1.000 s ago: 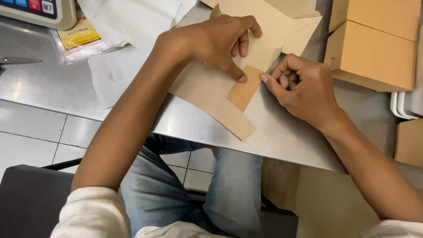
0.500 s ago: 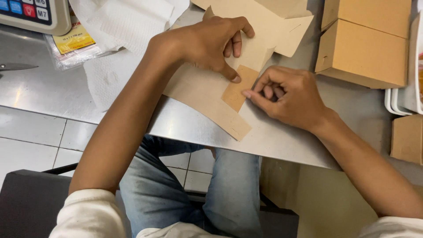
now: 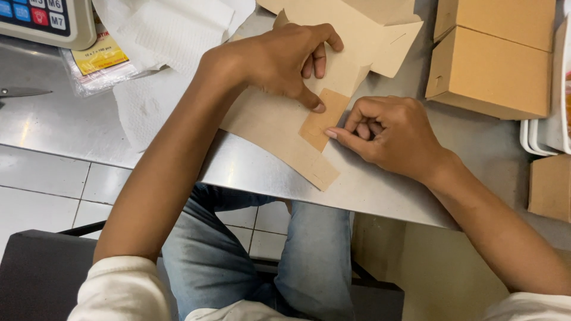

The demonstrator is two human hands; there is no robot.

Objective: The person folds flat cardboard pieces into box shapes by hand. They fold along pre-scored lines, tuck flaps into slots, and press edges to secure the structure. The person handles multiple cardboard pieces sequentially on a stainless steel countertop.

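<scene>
A flat brown cardboard box blank lies on the steel table in front of me, its near corner reaching the table edge. My left hand presses down on the blank, thumb tip at the top of a darker folded flap. My right hand rests on the table at the flap's right side, fingers curled, index fingertip pushing against the flap's edge. Neither hand lifts the cardboard.
Folded brown boxes stand at the back right, next to white trays. Another brown box sits at the right edge. White paper towels, a plastic packet with a yellow label and a weighing scale lie at the back left.
My right hand has slid left and down along the flap, pressing its edge. The left hand stays on the blank, thumb shifted onto the flap's top.
</scene>
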